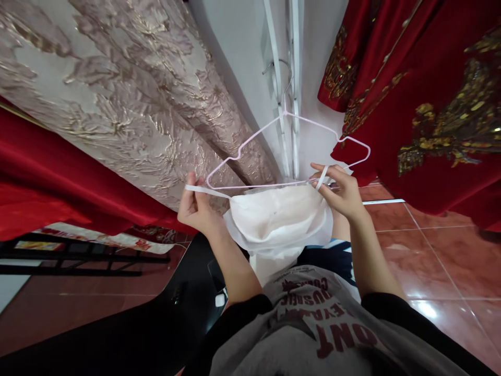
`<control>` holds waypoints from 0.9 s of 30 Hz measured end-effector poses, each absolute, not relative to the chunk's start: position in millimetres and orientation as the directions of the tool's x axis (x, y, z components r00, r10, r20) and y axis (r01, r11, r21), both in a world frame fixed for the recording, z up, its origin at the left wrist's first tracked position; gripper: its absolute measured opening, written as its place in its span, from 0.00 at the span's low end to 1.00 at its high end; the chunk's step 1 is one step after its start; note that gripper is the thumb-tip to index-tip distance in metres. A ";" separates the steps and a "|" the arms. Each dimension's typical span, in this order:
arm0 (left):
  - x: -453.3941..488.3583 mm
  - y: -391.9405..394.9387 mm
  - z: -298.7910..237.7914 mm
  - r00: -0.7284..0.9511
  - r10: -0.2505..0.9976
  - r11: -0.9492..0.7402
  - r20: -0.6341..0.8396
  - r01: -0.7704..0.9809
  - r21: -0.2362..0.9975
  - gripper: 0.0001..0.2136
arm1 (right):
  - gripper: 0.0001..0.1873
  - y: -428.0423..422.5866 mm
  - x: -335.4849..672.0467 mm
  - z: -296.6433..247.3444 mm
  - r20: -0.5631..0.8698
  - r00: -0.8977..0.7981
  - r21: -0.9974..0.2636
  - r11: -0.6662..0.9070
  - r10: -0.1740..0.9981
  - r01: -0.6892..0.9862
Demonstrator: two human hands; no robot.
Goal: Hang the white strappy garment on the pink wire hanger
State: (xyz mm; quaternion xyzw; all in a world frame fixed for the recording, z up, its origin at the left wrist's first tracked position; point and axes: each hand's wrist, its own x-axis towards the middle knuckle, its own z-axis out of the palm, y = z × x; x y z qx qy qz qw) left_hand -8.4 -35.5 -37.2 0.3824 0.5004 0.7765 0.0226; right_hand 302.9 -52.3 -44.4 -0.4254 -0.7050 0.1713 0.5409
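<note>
A pink clothes hanger with a metal hook is in front of me, its bottom bar running between my two hands. Below that bar hangs a white layered garment with thin elastic-looking straps. The left strap stretches sideways from the garment to my left hand, whose fingers are closed on it near the hanger's left corner. Around the fingers of my right hand loops the right strap. That hand is closed by the bar, part of which it hides.
Pink-beige brocade fabric hangs at the left above red cloth. Red garments with gold sequins hang at the right. White rails stand behind the hanger. A black surface is lower left, over red floor tiles.
</note>
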 end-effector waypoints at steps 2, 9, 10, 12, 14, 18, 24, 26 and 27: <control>-10.8 -34.2 -32.5 -0.634 0.493 -0.532 0.596 0.323 0.783 0.12 | 0.18 -51.1 302.4 -46.7 0.636 -0.050 -0.684 0.592 0.770 0.426; -6.9 -23.1 7.7 -0.226 0.750 -0.532 0.622 0.353 0.770 0.09 | 0.18 -53.9 291.5 -50.3 0.627 -0.054 -0.675 0.577 0.777 0.460; -6.6 -20.3 15.2 -0.162 0.773 -0.522 0.614 0.387 0.760 0.09 | 0.17 -54.6 290.1 -50.1 0.632 -0.056 -0.666 0.579 0.773 0.471; -5.9 -15.0 27.7 -0.061 0.800 -0.507 0.596 0.463 0.727 0.08 | 0.17 -54.8 288.0 -49.4 0.643 -0.057 -0.649 0.583 0.764 0.489; -4.4 -11.2 35.1 -0.013 0.815 -0.483 0.579 0.535 0.692 0.08 | 0.16 -53.5 287.1 -48.6 0.645 -0.050 -0.648 0.580 0.763 0.494; -2.1 -8.7 30.8 -0.098 0.827 -0.423 0.553 0.539 0.728 0.11 | 0.15 -49.7 288.4 -48.6 0.646 -0.032 -0.650 0.573 0.762 0.499; -3.7 -7.2 -12.8 -0.452 0.787 -0.412 0.420 0.123 0.903 0.12 | 0.14 -49.4 291.1 -52.4 0.671 -0.044 -0.611 0.586 0.740 0.531; 4.2 -8.7 -28.5 -0.501 0.805 -0.425 0.317 -0.115 0.898 0.13 | 0.14 -50.8 288.3 -52.5 0.677 -0.044 -0.602 0.588 0.735 0.540; 10.7 -10.5 -35.4 -0.506 0.821 -0.421 0.265 -0.221 0.880 0.16 | 0.13 -51.9 285.8 -52.5 0.680 -0.044 -0.599 0.590 0.732 0.542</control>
